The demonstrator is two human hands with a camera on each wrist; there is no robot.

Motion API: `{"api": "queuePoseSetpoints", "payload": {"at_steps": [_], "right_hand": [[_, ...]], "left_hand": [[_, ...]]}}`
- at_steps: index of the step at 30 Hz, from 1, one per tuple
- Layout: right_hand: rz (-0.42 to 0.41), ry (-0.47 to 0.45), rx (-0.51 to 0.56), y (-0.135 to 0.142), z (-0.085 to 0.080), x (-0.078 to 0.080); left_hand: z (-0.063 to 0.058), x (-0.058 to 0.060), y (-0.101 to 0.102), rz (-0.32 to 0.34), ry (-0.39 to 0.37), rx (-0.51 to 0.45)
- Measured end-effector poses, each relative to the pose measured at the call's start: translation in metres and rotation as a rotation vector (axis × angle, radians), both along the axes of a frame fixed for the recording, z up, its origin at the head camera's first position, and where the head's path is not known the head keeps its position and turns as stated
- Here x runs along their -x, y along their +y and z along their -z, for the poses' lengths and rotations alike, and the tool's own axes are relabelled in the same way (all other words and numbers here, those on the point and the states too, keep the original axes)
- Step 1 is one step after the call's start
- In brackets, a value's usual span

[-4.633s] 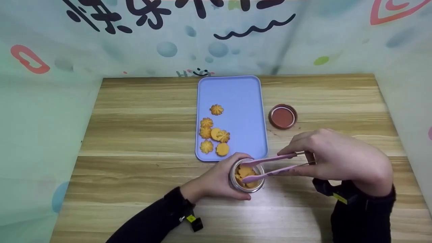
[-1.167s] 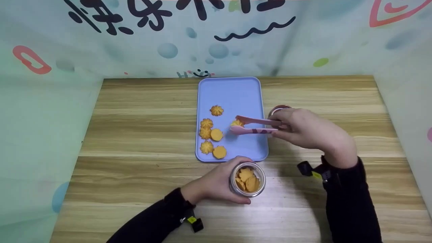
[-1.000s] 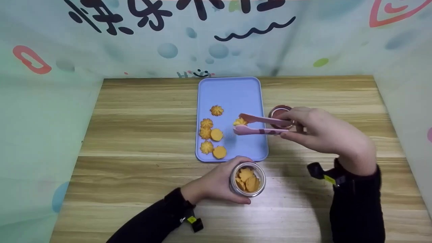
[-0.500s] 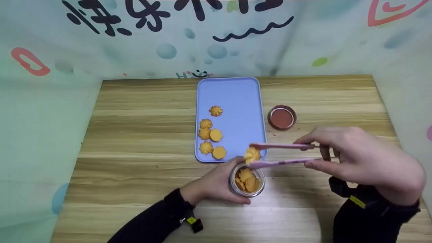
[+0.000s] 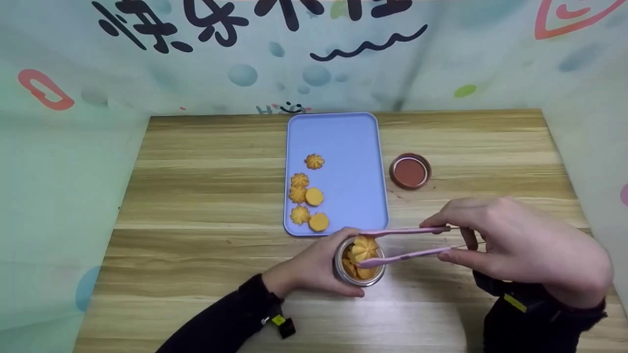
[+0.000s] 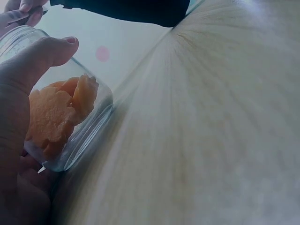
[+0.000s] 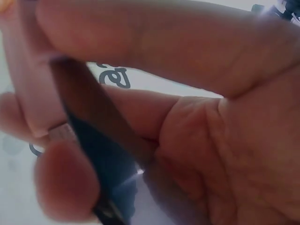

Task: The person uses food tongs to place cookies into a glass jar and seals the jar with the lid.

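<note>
In the lower middle of the head view, a golden, flower-shaped piped biscuit (image 5: pixel 364 249) sits between the spread tips of the pink two-armed tongs (image 5: pixel 412 231), over the mouth of a clear, round glass jar (image 5: pixel 363 283); the right hand (image 5: pixel 510 240), at the right of the frame, pinches the tongs well back from their tips; whether those tips press the biscuit firmly or only brush it, I cannot tell; the left hand (image 5: pixel 314 268) curls round the jar's side. To set the biscuit down well, centre it within the rim, lower it onto the heap of golden biscuits (image 6: pixel 51 115) showing at left in the left wrist view, then ease the squeeze gradually; spreading the tongs too wide would likely knock the rim; a light, steady hold on the jar should suffice. Six more golden biscuits (image 5: pixel 300 214) lie on the pale violet-blue rectangular tray (image 5: pixel 343 132), upper middle.
</note>
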State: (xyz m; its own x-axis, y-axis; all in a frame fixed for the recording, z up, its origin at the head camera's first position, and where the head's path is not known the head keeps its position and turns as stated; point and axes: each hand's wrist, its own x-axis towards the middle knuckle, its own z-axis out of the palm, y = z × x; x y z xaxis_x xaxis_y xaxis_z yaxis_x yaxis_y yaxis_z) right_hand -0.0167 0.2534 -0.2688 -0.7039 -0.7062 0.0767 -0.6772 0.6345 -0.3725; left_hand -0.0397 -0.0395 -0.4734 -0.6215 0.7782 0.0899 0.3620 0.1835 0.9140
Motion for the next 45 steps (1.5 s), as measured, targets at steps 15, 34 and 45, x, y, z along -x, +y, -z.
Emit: {"api": "queuePoseSetpoints", "payload": {"at_steps": [15,34,45], "right_hand": [[-0.005,-0.121,-0.097,-0.011,0.006,0.012],[0.047,-0.061,-0.036,-0.010,0.006,0.013],[-0.014,0.071,0.110,-0.016,0.015,0.030]], "left_hand": [[-0.013,-0.002,-0.001,-0.005,-0.029,-0.021],[0.010,0.002,0.001,-0.021,0.017,0.001],[0.002,0.001,0.001,-0.001,0.051,-0.013]]}}
